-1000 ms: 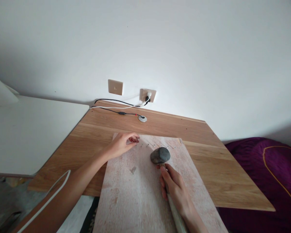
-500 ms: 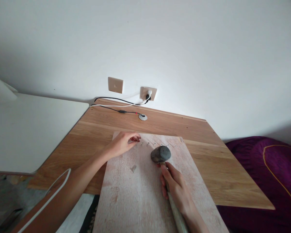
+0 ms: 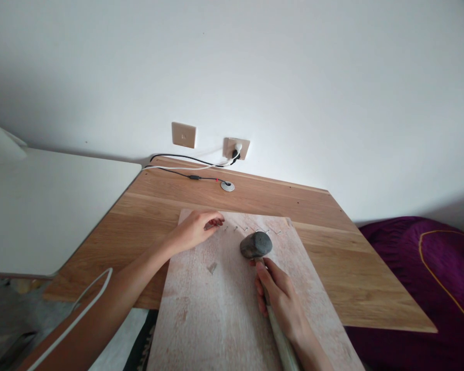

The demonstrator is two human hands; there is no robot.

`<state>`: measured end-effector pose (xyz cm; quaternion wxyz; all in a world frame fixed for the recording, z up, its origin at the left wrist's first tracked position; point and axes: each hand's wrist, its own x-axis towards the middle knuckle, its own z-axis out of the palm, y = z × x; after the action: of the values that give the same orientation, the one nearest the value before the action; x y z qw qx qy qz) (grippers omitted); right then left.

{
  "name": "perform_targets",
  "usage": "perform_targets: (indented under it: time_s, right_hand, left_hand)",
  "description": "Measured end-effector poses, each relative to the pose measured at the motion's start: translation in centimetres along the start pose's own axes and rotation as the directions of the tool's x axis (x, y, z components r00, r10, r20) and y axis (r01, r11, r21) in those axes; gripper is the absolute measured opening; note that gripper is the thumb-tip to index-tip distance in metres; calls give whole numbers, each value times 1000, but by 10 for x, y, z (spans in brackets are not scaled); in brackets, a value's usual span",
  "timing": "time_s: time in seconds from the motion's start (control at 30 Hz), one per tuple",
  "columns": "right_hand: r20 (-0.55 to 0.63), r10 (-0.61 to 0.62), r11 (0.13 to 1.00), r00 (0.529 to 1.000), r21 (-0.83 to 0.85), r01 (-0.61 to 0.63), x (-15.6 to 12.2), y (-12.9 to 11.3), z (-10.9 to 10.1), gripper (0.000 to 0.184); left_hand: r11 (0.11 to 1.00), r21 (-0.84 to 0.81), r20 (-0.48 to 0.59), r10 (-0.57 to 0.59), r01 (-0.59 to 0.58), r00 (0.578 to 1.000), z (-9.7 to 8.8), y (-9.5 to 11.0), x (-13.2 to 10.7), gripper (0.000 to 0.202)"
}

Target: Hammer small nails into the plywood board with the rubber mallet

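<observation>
My right hand (image 3: 276, 288) is wrapped round the pale handle of a rubber mallet (image 3: 256, 245), close below its dark, rounded head. The head is over the far half of a whitish wooden board (image 3: 201, 309). Along the board's far end several nails (image 3: 246, 229) stand in a row, one partly hidden behind the mallet head. My left hand (image 3: 201, 226) rests at the board's far left corner with its fingers curled together, just left of the leftmost visible nail. What those fingertips hold, if anything, is hidden.
The board lies on a wooden table (image 3: 355, 268) against a white wall. Black and white cables (image 3: 193, 167) run to a wall socket (image 3: 237, 148) behind. A white tabletop (image 3: 62, 206) adjoins on the left; purple fabric (image 3: 410, 273) is at the right. A white cord (image 3: 100, 288) crosses my left forearm.
Almost nothing differs. Both hands and the mallet keep their places, with only a very slight shift of the whole view.
</observation>
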<state>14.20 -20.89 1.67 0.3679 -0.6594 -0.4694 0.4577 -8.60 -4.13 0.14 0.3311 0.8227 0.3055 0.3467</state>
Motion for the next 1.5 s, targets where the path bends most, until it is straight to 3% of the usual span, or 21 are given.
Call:
perform_targets:
  time_s: [0.3, 1.0, 1.33, 1.5]
  right_hand:
    - [-4, -3, 1000, 1000, 23, 3, 0, -3, 1, 58]
    - [14, 2, 1000, 1000, 13, -2, 1, -5, 1, 58]
    - [40, 14, 998, 999, -57, -12, 3, -13, -3, 62]
    - [62, -10, 994, 998, -111, 17, 8, -25, 1, 56]
  left_hand:
    - [993, 92, 19, 76, -78, 997, -2, -1, 0, 17]
    - [986, 135, 42, 96, -101, 994, -1, -3, -1, 13]
    - [987, 138, 34, 74, -78, 997, 0, -6, -1, 18]
    - [995, 91, 6, 26, -27, 1000, 2, -6, -2, 25]
